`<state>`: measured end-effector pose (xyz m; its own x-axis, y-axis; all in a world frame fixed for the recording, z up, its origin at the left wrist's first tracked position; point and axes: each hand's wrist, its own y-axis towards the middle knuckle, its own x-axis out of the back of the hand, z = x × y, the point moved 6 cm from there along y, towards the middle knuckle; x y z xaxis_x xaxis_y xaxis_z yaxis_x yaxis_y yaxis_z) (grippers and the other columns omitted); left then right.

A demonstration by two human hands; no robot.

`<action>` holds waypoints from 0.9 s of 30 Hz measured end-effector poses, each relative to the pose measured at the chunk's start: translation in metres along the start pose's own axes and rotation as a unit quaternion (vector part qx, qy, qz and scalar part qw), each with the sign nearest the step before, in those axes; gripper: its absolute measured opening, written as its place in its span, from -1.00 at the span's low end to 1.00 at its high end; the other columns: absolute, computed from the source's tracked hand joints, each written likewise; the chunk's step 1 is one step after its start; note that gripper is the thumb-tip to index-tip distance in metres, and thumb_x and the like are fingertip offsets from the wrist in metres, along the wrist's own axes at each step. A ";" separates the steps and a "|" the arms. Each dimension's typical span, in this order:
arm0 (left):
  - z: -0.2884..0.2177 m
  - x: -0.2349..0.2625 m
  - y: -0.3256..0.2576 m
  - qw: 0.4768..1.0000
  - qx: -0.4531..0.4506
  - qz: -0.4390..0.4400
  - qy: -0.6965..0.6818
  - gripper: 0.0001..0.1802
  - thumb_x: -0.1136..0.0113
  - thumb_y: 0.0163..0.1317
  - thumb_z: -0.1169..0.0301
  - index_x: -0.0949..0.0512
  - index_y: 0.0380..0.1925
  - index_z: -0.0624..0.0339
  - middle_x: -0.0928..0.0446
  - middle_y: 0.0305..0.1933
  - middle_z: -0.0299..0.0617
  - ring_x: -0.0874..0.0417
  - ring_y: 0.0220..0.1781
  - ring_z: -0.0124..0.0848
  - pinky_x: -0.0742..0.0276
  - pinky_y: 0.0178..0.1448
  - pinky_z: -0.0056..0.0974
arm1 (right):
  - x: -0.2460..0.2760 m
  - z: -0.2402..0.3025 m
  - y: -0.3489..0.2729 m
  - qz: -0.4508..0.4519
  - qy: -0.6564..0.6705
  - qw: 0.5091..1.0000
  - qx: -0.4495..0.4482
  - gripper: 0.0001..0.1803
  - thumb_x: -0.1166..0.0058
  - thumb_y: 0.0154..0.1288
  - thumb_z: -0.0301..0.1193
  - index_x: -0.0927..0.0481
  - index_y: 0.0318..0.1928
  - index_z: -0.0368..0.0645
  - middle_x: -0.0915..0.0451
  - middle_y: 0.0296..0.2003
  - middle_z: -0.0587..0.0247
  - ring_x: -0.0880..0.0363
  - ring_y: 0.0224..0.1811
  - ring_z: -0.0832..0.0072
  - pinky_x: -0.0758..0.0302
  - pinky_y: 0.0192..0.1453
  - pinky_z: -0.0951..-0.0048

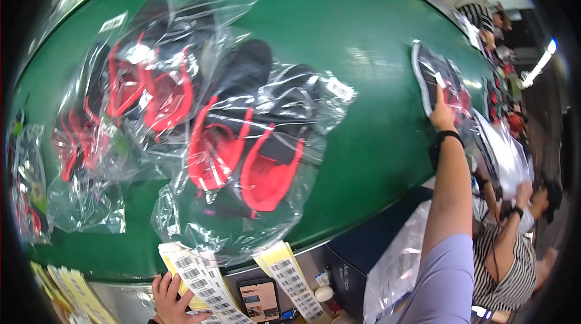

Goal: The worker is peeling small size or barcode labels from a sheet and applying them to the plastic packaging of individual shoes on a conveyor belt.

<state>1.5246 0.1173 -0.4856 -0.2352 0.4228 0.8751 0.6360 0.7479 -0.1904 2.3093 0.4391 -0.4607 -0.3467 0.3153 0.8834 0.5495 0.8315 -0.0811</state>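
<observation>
A broad green conveyor belt (363, 39) curves across the whole view, with a dim work hall beyond its far right edge.

Out on the belt's right side lies a clear plastic bag holding black and red shoes (439, 79). The right hand (442, 115) reaches up to it with the arm stretched long, fingers extended and the fingertips pressing on the bag's lower part; a black band sits at the wrist and a lilac sleeve covers the upper arm.

At the near rim of the belt the left hand (170, 300) shows at the bottom edge, fingers curled onto a strip of barcode labels on yellow backing (196, 278). A second label strip (290, 278) hangs just beside it to the right, and more yellow strips (72, 290) hang further left.

Mid-belt, several bagged pairs of black and red shoes (242, 154) overlap in a loose heap. Below the rim stands a small phone-like screen (259, 300). At the right, a person in a striped top (508, 263) stands near further bags
</observation>
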 end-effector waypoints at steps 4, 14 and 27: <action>0.001 0.010 0.006 0.998 0.008 -0.059 -0.028 -0.25 -0.36 -0.09 -0.34 -0.57 -0.05 -0.07 -0.41 0.25 0.06 -0.41 0.24 0.12 -0.24 0.27 0.26 | 0.000 0.004 0.005 -0.096 0.008 0.995 0.030 0.05 -0.02 0.09 -0.67 0.03 0.55 0.35 -0.68 -0.22 -0.24 -0.69 -0.15 -0.12 -0.54 -0.07 -0.11; -0.007 0.033 0.013 0.997 0.018 -0.049 -0.058 -0.25 -0.28 0.08 -0.24 -0.54 0.20 -0.11 -0.38 0.40 -0.05 -0.37 0.40 -0.06 -0.24 0.40 0.10 | 0.181 0.121 -0.158 0.018 0.636 0.754 0.163 -0.02 -0.01 0.09 -0.76 -0.12 0.54 0.09 -0.26 -0.45 0.55 -0.19 -0.46 0.75 -0.24 -0.31 0.70; -0.012 0.033 0.019 0.993 -0.008 -0.079 -0.087 -0.20 -0.26 0.10 -0.23 -0.46 0.32 -0.15 -0.25 0.51 -0.09 -0.26 0.50 -0.11 -0.17 0.44 0.09 | 0.323 0.472 -0.405 -0.099 0.557 0.732 0.380 -0.01 -0.04 0.10 -0.68 -0.02 0.55 0.04 -0.58 -0.39 -0.13 -0.64 -0.34 -0.06 -0.56 -0.28 -0.01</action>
<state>1.5379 0.1394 -0.4545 -0.4551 0.3842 0.8032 0.5922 0.8043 -0.0492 1.6159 0.4198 -0.3601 0.7045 -0.0616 0.7071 -0.1570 0.9581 0.2398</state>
